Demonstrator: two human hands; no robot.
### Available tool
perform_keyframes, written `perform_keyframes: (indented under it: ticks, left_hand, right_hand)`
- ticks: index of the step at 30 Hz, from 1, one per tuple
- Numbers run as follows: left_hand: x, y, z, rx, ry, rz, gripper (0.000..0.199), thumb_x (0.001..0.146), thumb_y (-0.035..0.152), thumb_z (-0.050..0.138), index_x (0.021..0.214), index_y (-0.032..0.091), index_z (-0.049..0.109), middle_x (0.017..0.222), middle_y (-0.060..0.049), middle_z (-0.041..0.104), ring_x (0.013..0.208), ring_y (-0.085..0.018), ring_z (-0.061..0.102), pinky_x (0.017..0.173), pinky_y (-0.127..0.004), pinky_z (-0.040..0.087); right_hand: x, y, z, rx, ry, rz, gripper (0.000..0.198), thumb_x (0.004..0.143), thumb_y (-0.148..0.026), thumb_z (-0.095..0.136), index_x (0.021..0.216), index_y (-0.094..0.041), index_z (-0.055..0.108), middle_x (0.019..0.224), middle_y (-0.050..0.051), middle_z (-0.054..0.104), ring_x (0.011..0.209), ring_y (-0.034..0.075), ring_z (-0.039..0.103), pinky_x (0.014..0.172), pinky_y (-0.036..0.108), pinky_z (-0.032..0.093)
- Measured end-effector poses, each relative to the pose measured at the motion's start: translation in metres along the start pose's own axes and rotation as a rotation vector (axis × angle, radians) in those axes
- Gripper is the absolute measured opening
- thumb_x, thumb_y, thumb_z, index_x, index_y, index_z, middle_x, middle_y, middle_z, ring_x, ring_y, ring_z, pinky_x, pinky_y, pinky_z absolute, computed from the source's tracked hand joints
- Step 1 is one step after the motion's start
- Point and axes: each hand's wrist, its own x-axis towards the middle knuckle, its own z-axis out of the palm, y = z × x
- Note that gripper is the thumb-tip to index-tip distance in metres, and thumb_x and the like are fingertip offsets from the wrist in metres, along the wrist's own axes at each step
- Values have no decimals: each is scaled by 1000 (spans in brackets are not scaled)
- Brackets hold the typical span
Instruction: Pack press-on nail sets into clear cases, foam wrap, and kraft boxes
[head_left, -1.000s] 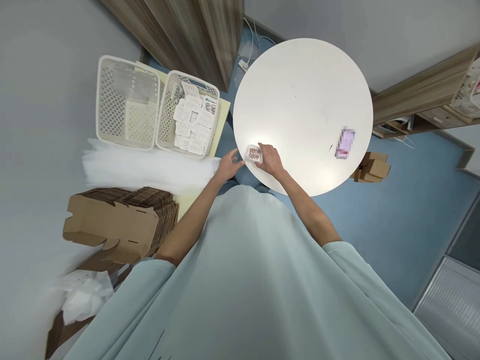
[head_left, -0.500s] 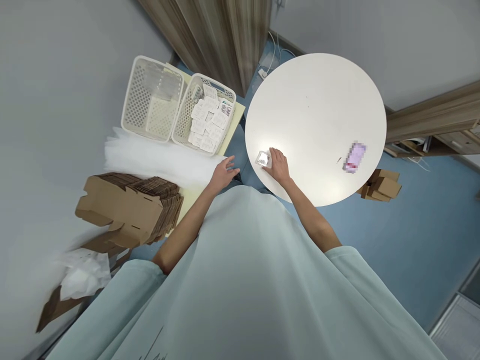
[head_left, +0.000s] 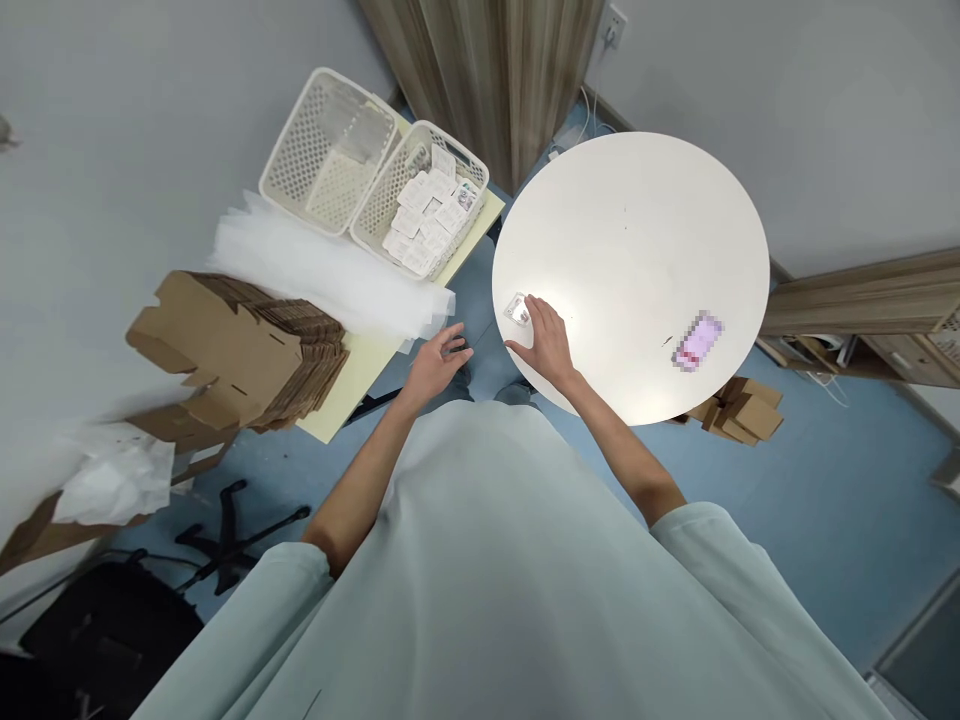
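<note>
Pack point(head_left: 515, 308): near the left edge of the round table point(head_left: 637, 210), its right side partly hidden by fingers.
Right hand point(head_left: 548, 342): thumb and fingers spread, not closed round anything; whether the fingertips touch the pack I cannot tell.
Left hand point(head_left: 435, 368): loosely open and holding nothing, above the gap between the tables, near the end of the white sheets point(head_left: 322, 270).
Phone-like item point(head_left: 699, 341): blurred, lilac, on the round table's right side, well apart from the pack.
Baskets: two, side by side on the yellow table point(head_left: 349, 388); the right one point(head_left: 384, 255) holds many white packs point(head_left: 421, 212), the left one point(head_left: 296, 150) clear plastic.
Cardboard point(head_left: 225, 350): flat stack beside the sheets.
Floor: chair base point(head_left: 227, 540) lower left; boxes point(head_left: 750, 414) beside the round table.
</note>
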Motion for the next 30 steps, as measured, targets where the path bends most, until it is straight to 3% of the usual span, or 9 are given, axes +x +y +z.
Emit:
perform_keyframes:
  ticks: [5, 10, 15, 21, 25, 30]
  left_hand:
    - [-22, -12, -16, -26, 35, 22, 75, 97, 52, 72, 164, 22, 57, 172, -15, 55, 155, -38, 57, 122, -51, 57]
    - [-34, -26, -54, -10, 74, 79, 72, 98, 52, 70, 161, 20, 59, 168, -16, 59, 151, -36, 61, 122, -51, 57]
    - [-56, -61, -117, 152, 270, 123, 61, 101, 48, 67, 154, 19, 63, 160, -18, 65, 139, -34, 68, 119, -51, 58]
    - [-82, -142, -214, 396, 521, 21, 40, 101, 44, 69, 134, 22, 73, 145, -16, 73, 136, -38, 68, 119, -57, 55]
    - [-85, -193, -261, 492, 447, -105, 45, 99, 44, 73, 131, 12, 73, 147, -21, 72, 140, -44, 66, 119, -59, 53]
    - [-83, -223, -282, 529, 323, -125, 39, 100, 38, 67, 130, 14, 74, 142, -22, 74, 133, -40, 71, 114, -52, 56]
  right_hand:
    - [-12, -18, 2, -24, 26, -52, 87, 110, -67, 57, 178, -18, 34, 178, 22, 45, 169, 40, 37, 136, 65, 36]
    - [-17, -55, 8, -91, 46, -92, 85, 110, -61, 61, 177, -17, 35, 178, 22, 45, 170, 38, 36, 138, 62, 36]
    - [-9, -110, 19, -128, 39, -131, 83, 110, -61, 60, 177, -18, 35, 179, 21, 44, 170, 38, 36, 138, 63, 35]
    - [0, -176, 58, -176, -14, -191, 76, 111, -60, 59, 174, -19, 43, 175, 20, 50, 168, 37, 40, 136, 62, 37]
    - [-2, -214, 92, -215, -73, -207, 73, 111, -59, 59, 172, -19, 48, 172, 20, 53, 166, 38, 43, 135, 61, 39]
    - [-3, -252, 117, -226, -124, -252, 68, 112, -56, 60, 170, -21, 51, 170, 19, 56, 165, 37, 45, 133, 60, 41]
